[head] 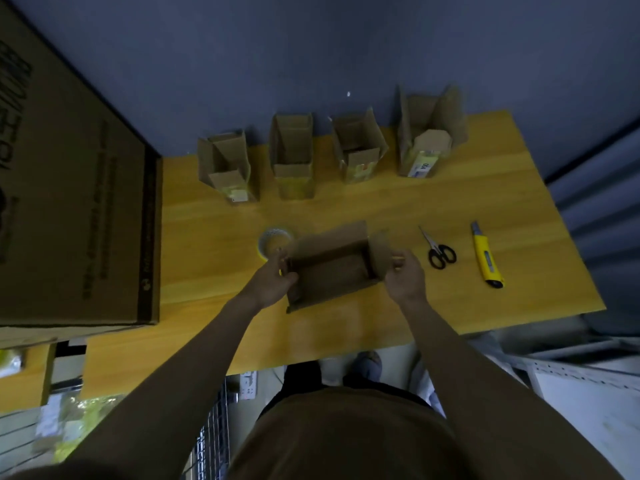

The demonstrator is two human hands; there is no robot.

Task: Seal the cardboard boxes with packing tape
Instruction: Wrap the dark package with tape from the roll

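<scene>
A small open cardboard box (332, 268) lies in the middle of the yellow wooden table (381, 209), flaps spread. My left hand (273, 280) grips its left end. My right hand (405, 275) holds the right flap. A roll of packing tape (273, 240) rests just behind the box's left corner, partly hidden by the far flap. Along the table's far edge stand several more open boxes: (227, 166), (292, 155), (358, 150), (429, 133).
Black-handled scissors (438, 249) and a yellow utility knife (486, 256) lie to the right of the box. A large printed cardboard carton (72, 202) covers the table's left end. A blue wall rises behind the table.
</scene>
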